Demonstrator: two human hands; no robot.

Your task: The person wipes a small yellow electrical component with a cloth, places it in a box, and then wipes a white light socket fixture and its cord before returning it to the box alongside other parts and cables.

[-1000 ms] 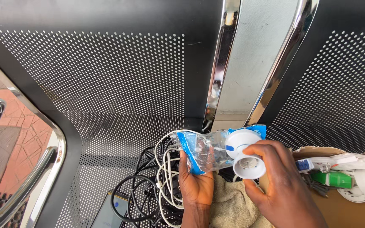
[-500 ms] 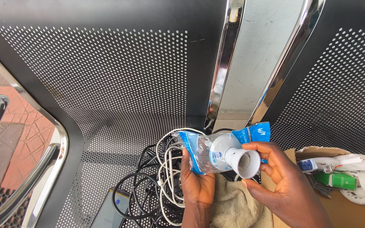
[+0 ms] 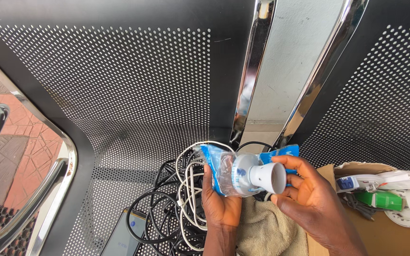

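White lamp holder (image 3: 261, 176) sits half out of its clear plastic bag w/ blue trim (image 3: 224, 171), held above the perforated black metal bench seat (image 3: 119, 118), approx. centre-bottom of view. Right hand (image 3: 309, 199) is partly closed: fingers curl round the holder's open cylindrical end, thumb below, gripping it. Left hand (image 3: 220, 199) is cupped from underneath, palm up, fingers closed on the bag's lower side, so the bag rests in it. Vs. 1 s ago: the holder's mouth then faced more downward/toward the camera w/ a blue-and-white face showing; now it's turned sideways to the right, and more of the white barrel is clear of the bag. Both hands have shifted a little up and right; bag's blue header strip now pokes out behind the right hand's fingers. Holder looks like a smooth white plastic tube w/ round open mouth, wider collar w/ blue marking still inside the crinkled bag. Under the hands: tangle of black and white cables (image 3: 181, 208), a beige cloth (image 3: 266, 232), a dark phone (image 3: 122, 239) lying on the seat. To the right, an open cardboard box (image 3: 380, 237) w/ a green item and white packaged parts. Chrome armrest (image 3: 24, 189) at left.
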